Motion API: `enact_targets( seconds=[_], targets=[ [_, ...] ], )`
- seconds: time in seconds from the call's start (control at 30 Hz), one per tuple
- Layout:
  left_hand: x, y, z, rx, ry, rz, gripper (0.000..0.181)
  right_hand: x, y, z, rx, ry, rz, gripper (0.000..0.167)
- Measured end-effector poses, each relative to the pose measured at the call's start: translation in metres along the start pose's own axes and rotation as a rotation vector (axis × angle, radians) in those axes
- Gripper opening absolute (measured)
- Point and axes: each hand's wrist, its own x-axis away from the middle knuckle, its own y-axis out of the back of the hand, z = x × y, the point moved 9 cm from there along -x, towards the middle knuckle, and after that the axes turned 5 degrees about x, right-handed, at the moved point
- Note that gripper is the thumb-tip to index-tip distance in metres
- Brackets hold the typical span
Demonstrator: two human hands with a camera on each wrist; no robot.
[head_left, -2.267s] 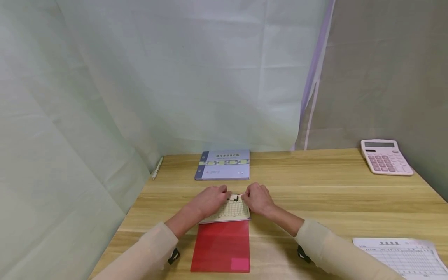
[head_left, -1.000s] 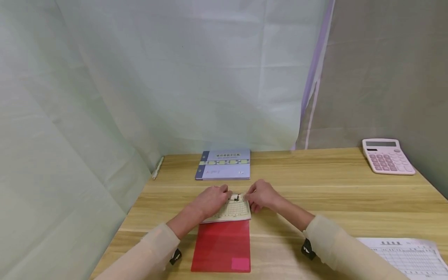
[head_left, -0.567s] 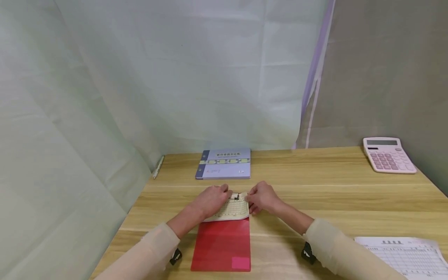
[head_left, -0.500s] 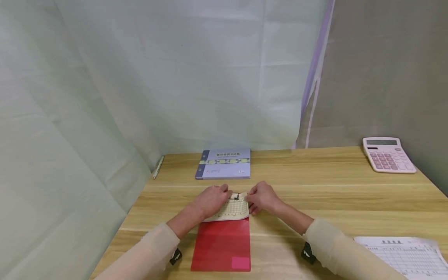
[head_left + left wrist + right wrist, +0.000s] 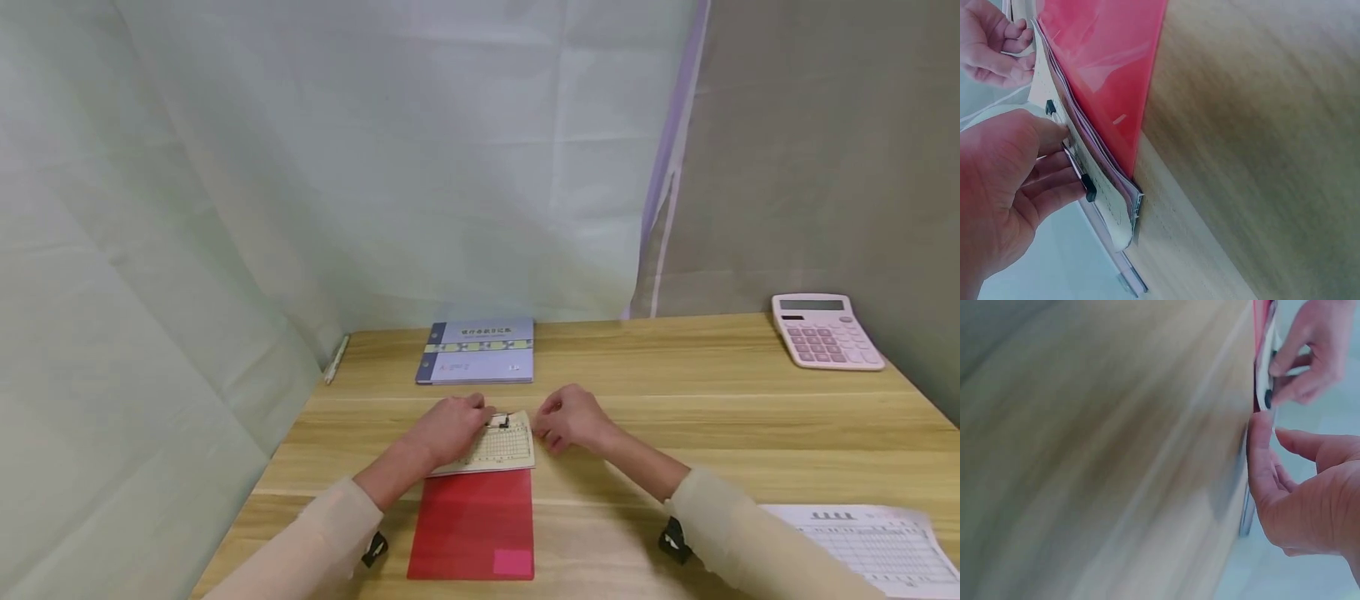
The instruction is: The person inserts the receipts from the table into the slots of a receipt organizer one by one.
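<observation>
A stack of cream, grid-printed paper slips lies on the upper part of a red board with a pink label. A metal clip with black ends sits at the slips' far edge. My left hand holds this clip, thumb on top and fingers curled behind it. At the right end of the slips is my right hand. In the right wrist view its fingertips are at the stack's corner, while its thumb stands apart. The lower left slips are hidden under my left hand.
A blue ledger book lies behind the slips, near the curtain. A pen rests at the table's far left edge. A pink calculator is at the back right, and a printed form sheet at the front right.
My right hand has let go of the slips' right corner and shifted slightly right, its thumb and fingers parting. My left hand has stayed at the clip.
</observation>
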Motion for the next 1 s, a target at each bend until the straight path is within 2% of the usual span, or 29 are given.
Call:
enact_targets(
  seconds=[0.17, 0.3, 0.47, 0.7, 0.87, 1.0],
  targets=[
    [0.0, 0.0, 0.005, 0.068, 0.012, -0.025, 0.021, 0.009, 0.03, -0.002, 0.072, 0.048, -0.023, 0.011],
    [0.0, -0.002, 0.008, 0.085, 0.026, -0.024, 0.021, 0.026, 0.061, -0.001, 0.14, 0.146, -0.022, 0.028],
    [0.001, -0.003, 0.01, 0.103, 0.037, -0.027, 0.025, 0.054, 0.106, -0.009, 0.134, 0.233, 0.007, 0.047],
    [0.002, 0.0, 0.007, 0.121, -0.014, -0.058, 0.022, 0.094, 0.175, -0.046, 0.157, 0.236, -0.026, 0.052],
    [0.001, 0.001, 0.007, 0.122, -0.004, -0.06, 0.025, 0.126, 0.218, -0.079, 0.148, 0.23, -0.005, 0.047],
    [0.001, 0.003, 0.009, 0.139, 0.016, -0.053, 0.027, 0.146, 0.244, -0.115, 0.176, 0.143, 0.011, 0.047]
  ],
)
